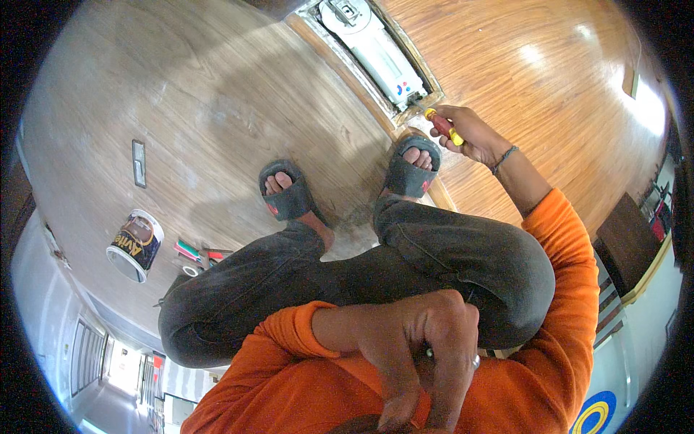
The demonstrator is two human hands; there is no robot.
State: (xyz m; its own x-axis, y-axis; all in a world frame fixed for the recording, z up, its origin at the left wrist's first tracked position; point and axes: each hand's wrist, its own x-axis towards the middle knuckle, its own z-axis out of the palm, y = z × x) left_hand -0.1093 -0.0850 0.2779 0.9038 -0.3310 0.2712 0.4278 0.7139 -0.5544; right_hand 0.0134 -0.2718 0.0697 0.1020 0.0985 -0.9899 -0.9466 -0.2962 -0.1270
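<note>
My right hand (pixel 470 132) is closed round the red and yellow handle of a screwdriver (pixel 444 126). Its thin shaft points toward the near end of a long, pale metal unit (pixel 383 59), which lies in a rectangular recess in the floor. A round disc (pixel 349 13) caps the unit's far end. Whether the screwdriver's tip touches the unit, I cannot tell. Close to my chest, my left hand (pixel 426 340) has its fingers curled. A tiny pale tip shows between them, too small to name.
My sandalled feet (pixel 288 189) stand on the wooden floor, the right one beside the recess. To the left are a dark-labelled bucket (pixel 136 246), a flat metal plate (pixel 139 164) and a small roll of tape (pixel 190 271). A dark brown panel (pixel 625 249) stands at right.
</note>
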